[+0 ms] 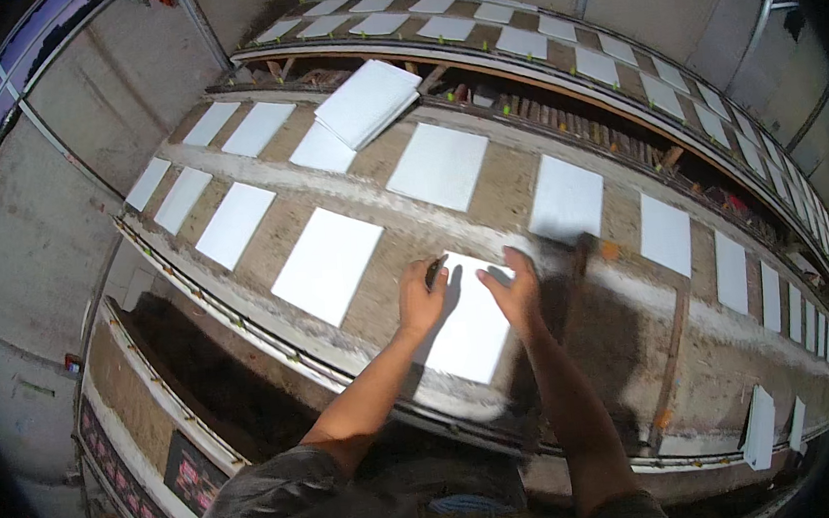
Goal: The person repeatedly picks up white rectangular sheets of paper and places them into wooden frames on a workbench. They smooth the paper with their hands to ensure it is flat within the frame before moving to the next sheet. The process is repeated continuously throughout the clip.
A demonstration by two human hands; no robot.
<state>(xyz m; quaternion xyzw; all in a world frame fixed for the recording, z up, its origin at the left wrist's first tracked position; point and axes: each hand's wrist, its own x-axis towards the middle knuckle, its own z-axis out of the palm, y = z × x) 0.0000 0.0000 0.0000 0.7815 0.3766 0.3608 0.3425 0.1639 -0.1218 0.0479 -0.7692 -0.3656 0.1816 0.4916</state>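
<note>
**Your grey shirt fills the lower edge, your two hands over one white sheet**

From the head view, your bare forearms reach up from the lower edge toward the long table. Your left hand is at the sheet's far left corner, thumb and fingers curled around a dark patch; you cannot tell from here whether it grips anything. Your right hand is at the far right corner, thumb and fingers spread wide apart. Thumb shadows fall across the white surface between them.

That sheet lies flat in the table's near row, just right of another white sheet. Beyond it runs a second row of white sheets, and a thick stack sits askew there, partly covering one of them. Your dark shadow stretches over the table to your right.

Farther back, a raised rack carries more pale sheets. At the lower left, a dark panel shows a pink pattern. Near the lower right edge, several white pieces stand tilted together.
</note>
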